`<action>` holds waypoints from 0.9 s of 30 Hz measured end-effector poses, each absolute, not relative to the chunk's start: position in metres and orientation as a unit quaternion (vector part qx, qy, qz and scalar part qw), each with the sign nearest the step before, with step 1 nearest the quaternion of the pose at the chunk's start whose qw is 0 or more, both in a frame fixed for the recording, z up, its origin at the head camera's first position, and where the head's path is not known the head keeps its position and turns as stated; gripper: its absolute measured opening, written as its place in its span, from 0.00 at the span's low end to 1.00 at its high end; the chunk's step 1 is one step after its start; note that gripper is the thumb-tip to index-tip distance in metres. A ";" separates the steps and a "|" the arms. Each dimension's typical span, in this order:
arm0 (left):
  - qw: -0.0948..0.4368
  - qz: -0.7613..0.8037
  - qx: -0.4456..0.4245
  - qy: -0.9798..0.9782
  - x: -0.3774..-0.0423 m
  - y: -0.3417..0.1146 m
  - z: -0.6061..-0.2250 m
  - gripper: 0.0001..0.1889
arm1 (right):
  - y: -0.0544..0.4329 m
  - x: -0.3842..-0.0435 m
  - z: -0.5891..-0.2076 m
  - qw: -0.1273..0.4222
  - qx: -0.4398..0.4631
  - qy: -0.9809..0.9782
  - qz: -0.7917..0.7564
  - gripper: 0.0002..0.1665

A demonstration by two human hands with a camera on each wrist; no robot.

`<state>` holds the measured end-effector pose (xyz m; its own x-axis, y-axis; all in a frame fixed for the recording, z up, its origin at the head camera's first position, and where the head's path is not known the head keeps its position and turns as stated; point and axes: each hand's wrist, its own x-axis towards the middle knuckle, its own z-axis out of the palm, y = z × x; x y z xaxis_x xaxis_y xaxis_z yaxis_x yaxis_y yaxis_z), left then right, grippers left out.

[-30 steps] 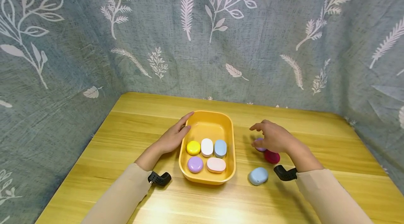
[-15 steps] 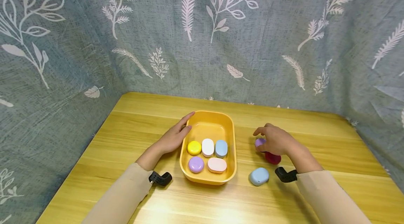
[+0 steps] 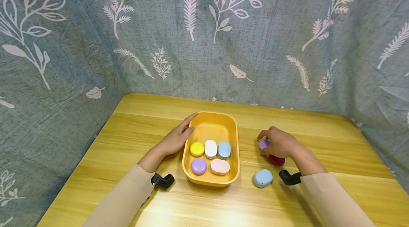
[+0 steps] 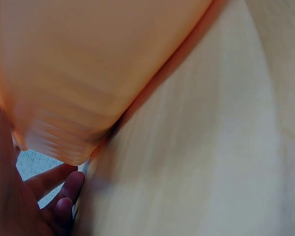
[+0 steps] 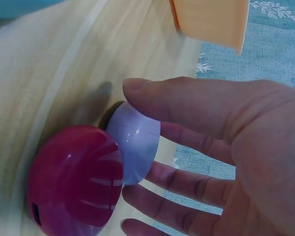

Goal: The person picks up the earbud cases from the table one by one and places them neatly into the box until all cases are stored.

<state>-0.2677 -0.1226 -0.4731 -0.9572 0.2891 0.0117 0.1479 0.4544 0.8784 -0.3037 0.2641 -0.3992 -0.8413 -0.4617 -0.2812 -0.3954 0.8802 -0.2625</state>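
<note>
My left hand (image 3: pixel 172 141) rests against the left side of a yellow plastic tray (image 3: pixel 212 183), its fingertips near the rim's far left corner. In the left wrist view several fingers lie around the tray's outer end. To the right, my right hand (image 3: pixel 281 143) holds a small purple rounded case (image 5: pixel 132 140), thumb on one side and fingers on the other. Close beside it lies a glossy dark red case (image 5: pixel 76 179) with a small slot, partly hidden by the hand in the head view. A light blue case (image 3: pixel 263 178) lies nearer to me.
Inside the tray are a yellow round case (image 3: pixel 196 149), a white one (image 3: pixel 210 149), a blue one (image 3: pixel 224 150), a purple one (image 3: pixel 198 166) and a pale pink one (image 3: pixel 219 167). The wooden table (image 3: pixel 134 113) ends at a leaf-patterned cloth (image 3: pixel 204 63) behind.
My right hand has lowered slightly, and its thumb and fingers have closed in around the purple case. The left hand and the tray stay in place.
</note>
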 end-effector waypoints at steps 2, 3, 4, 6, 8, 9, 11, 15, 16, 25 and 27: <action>0.070 0.508 0.129 0.849 -0.267 -0.123 -0.473 0.27 | 0.264 -0.304 -0.400 0.172 -0.223 0.955 -0.098 0.30; 0.070 0.508 0.129 0.849 -0.267 -0.123 -0.473 0.27 | 0.264 -0.304 -0.400 0.173 -0.224 0.954 -0.097 0.30; 0.071 0.508 0.128 0.849 -0.267 -0.123 -0.473 0.27 | 0.264 -0.304 -0.401 0.173 -0.223 0.954 -0.097 0.30; 0.071 0.508 0.126 0.849 -0.268 -0.123 -0.473 0.27 | 0.264 -0.304 -0.401 0.172 -0.223 0.955 -0.097 0.30; 0.071 0.508 0.126 0.849 -0.268 -0.123 -0.473 0.28 | 0.264 -0.304 -0.401 0.171 -0.223 0.955 -0.096 0.29; 0.071 0.507 0.126 0.850 -0.268 -0.123 -0.472 0.28 | 0.264 -0.304 -0.401 0.170 -0.224 0.955 -0.096 0.29; 0.071 0.506 0.126 0.851 -0.268 -0.122 -0.472 0.28 | 0.264 -0.304 -0.401 0.169 -0.224 0.955 -0.097 0.28; 0.071 0.504 0.126 0.851 -0.269 -0.123 -0.472 0.28 | 0.264 -0.304 -0.401 0.168 -0.227 0.954 -0.097 0.27; 0.071 0.504 0.126 0.851 -0.269 -0.123 -0.472 0.28 | 0.264 -0.303 -0.401 0.168 -0.225 0.955 -0.096 0.26; 0.071 0.508 0.130 0.848 -0.269 -0.124 -0.473 0.28 | 0.264 -0.303 -0.400 0.169 -0.227 0.955 -0.092 0.25; 0.070 0.508 0.131 0.848 -0.269 -0.124 -0.473 0.28 | 0.263 -0.303 -0.400 0.167 -0.229 0.955 -0.092 0.24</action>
<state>-0.2690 -0.1239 -0.4725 -0.9559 0.2932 0.0138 0.1504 0.4487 0.8809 -0.3031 0.2632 -0.4001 -0.8398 -0.4675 -0.2759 -0.4063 0.8784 -0.2517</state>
